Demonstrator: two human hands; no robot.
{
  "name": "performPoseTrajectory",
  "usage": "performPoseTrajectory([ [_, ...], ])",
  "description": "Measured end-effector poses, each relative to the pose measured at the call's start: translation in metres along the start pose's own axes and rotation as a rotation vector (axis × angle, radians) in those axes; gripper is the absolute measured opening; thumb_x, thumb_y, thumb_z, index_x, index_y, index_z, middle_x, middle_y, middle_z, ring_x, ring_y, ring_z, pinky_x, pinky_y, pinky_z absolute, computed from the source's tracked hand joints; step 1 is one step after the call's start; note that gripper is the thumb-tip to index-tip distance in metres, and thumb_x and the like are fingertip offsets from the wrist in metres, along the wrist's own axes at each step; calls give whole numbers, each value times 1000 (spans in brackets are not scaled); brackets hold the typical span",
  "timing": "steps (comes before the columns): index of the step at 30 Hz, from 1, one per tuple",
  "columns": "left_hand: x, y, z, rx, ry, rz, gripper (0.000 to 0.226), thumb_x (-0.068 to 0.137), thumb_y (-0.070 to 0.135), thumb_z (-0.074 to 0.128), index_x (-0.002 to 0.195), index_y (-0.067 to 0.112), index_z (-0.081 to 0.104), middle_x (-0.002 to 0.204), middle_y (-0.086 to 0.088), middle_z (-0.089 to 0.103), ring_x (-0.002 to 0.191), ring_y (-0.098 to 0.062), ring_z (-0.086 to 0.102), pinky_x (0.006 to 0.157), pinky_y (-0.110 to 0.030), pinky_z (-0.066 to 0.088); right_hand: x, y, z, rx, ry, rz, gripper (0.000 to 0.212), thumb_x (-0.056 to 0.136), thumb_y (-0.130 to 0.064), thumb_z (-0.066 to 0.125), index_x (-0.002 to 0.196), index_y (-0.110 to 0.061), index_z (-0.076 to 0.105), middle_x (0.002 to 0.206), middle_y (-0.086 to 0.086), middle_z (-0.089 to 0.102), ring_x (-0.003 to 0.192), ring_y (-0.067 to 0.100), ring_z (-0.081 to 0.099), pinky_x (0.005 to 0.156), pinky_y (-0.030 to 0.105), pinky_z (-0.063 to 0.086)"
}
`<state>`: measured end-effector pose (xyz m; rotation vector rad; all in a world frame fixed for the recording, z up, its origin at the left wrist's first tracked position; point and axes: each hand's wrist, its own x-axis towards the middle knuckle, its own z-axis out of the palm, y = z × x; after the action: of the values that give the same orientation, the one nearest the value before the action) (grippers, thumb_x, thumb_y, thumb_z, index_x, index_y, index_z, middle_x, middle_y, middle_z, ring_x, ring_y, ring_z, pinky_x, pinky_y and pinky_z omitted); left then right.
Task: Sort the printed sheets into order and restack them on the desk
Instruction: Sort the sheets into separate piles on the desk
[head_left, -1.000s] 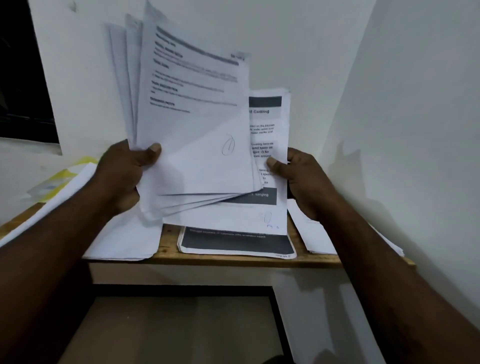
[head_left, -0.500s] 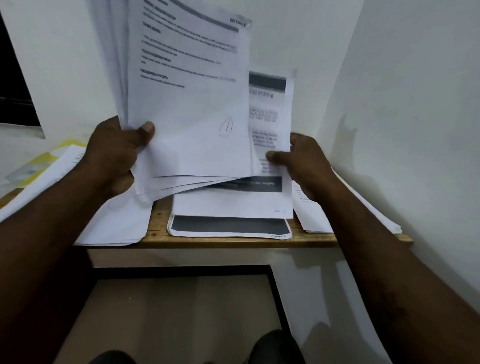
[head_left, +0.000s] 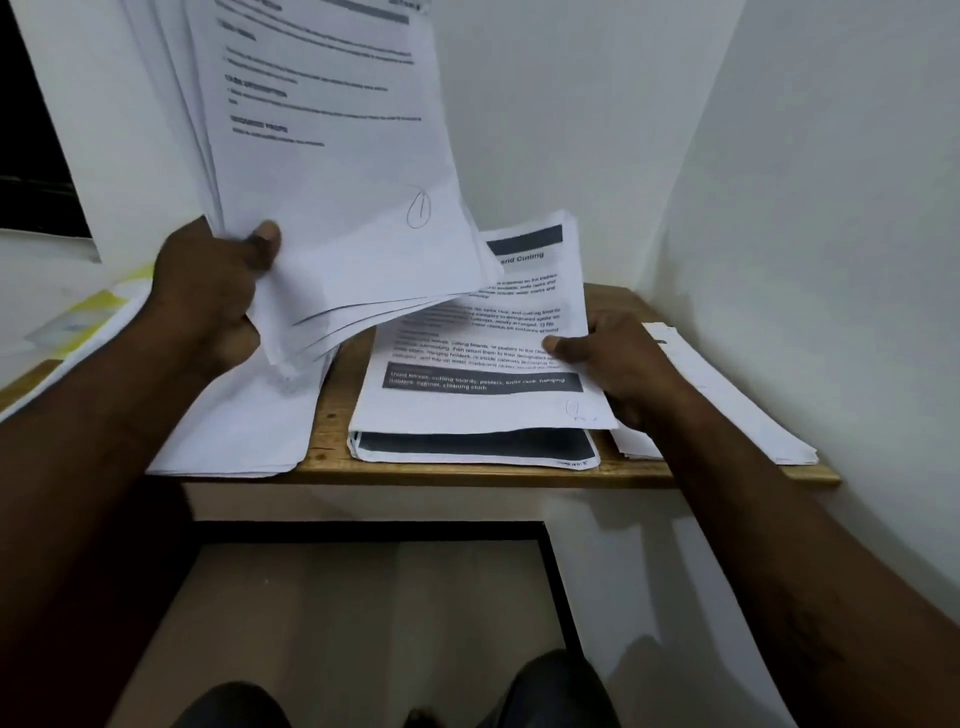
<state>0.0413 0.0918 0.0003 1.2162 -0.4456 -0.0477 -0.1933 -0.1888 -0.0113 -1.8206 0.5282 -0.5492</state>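
My left hand (head_left: 213, 291) grips a fanned bundle of printed sheets (head_left: 332, 171), held upright above the left side of the wooden desk (head_left: 467, 475). Its front sheet carries lines of text and a pen-drawn oval. My right hand (head_left: 618, 364) pinches the right edge of a single printed sheet (head_left: 483, 358) with dark bands, holding it low over the middle stack (head_left: 472, 449) on the desk. That stack's top sheet shows a dark band along its front edge.
A white pile (head_left: 244, 431) lies on the desk's left, under the bundle. Another pile (head_left: 727, 405) lies at the right, against the white wall. Yellow paper (head_left: 98, 306) sits on the ledge at far left. The floor and my knees show below the desk.
My right hand has lowered the single sheet from upright to nearly flat over the middle stack. The bundle in my left hand now sits higher in view.
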Motion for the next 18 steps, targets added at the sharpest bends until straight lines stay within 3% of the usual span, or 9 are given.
performPoseTrajectory([
  [5,-2,2,0,65,17,6,37,91,31,81,125,19,72,116,5,78,111,-19,73,99,-40,59,-4,3,13,-142,-24,19,26,93,-9,75,118,-14,79,109,1,80,95,24,79,96,49,61],
  [9,-8,4,1,49,10,-4,37,96,26,76,131,17,70,117,8,76,109,-13,73,93,-29,59,-5,3,11,-200,9,64,26,93,-11,77,118,-16,79,106,0,81,90,23,79,93,49,62],
  [13,-10,3,-2,30,-28,-28,36,89,31,81,123,21,73,119,6,78,113,-20,73,104,-47,56,-7,1,9,-196,5,80,27,93,-10,77,119,-14,78,108,2,81,89,22,80,90,45,63],
  [18,-12,1,2,10,-40,-60,29,91,30,80,118,23,74,118,5,78,113,-24,72,104,-54,55,-7,0,8,-215,27,114,38,84,-22,88,119,-20,73,108,1,80,92,22,79,88,45,63],
])
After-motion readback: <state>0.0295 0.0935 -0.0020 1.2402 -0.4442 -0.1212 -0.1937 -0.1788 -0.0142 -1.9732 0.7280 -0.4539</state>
